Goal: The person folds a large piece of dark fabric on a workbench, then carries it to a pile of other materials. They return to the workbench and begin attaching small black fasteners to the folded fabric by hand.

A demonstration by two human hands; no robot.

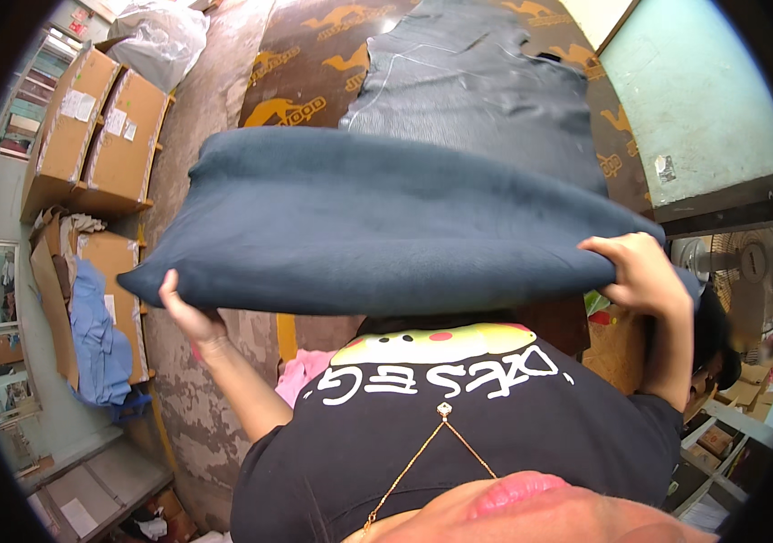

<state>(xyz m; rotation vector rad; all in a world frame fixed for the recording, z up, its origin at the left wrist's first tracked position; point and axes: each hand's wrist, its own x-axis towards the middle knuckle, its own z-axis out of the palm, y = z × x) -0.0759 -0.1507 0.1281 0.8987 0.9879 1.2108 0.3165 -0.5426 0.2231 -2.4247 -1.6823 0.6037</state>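
Note:
Stretched between my hands is a large leather hide (359,217), its dull blue-grey, suede-like side facing me. Its near edge is folded over in a thick, soft roll. My left hand (192,317) holds the hide by its near left corner, thumb showing and the other fingers partly hidden underneath. At the right end, my right hand (644,271) grips the rolled edge from above with bent fingers. Beyond it, a shiny black leather piece (472,90) with an uneven outline lies flat. Whether it joins the hide I hold cannot be seen.
The black leather lies on a brown board (296,77) with orange printing. Cardboard boxes (119,136) stand at left, near a clear plastic bag (156,41) and a blue cloth (101,335). A pale green panel (712,100) and a fan (739,262) are at right.

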